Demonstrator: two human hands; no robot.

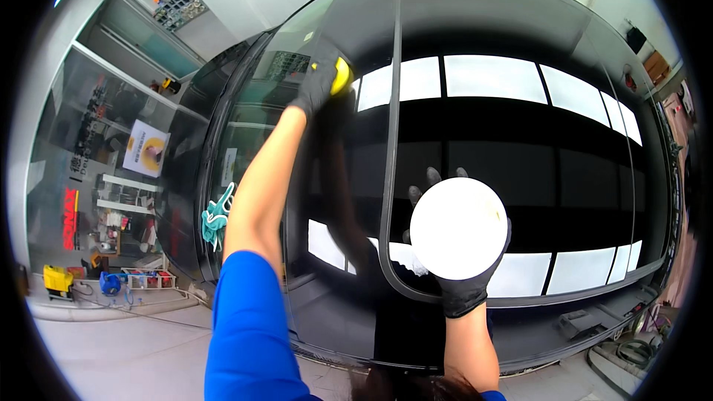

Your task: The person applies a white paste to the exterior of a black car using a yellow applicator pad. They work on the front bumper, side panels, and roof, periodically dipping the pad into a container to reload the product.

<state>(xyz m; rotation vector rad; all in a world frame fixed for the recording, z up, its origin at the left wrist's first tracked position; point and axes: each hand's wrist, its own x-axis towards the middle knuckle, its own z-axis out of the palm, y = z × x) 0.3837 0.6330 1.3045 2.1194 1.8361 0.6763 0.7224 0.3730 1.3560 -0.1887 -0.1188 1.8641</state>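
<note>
In front of me lies the glossy black roof [505, 167] of a car, with bright ceiling panels mirrored in it. My left hand [318, 78], in a black glove, reaches far forward over the roof's front edge by the windshield. Its fingers are closed on a round yellow applicator pad [342, 76], which appears to rest on the black surface. My right hand [464, 291], gloved in black too, holds a white round thing [458, 229] from below, over the roof's near side. Its flat top faces me and has a small yellowish mark; whether it is a lid or a tub cannot be told.
A teal cloth [217, 217] with white edging hangs at the car's near left, beside my left forearm. On the floor at left stand a yellow machine [58, 281] and a blue one [111, 283]. A dark hose [635, 353] lies coiled at lower right.
</note>
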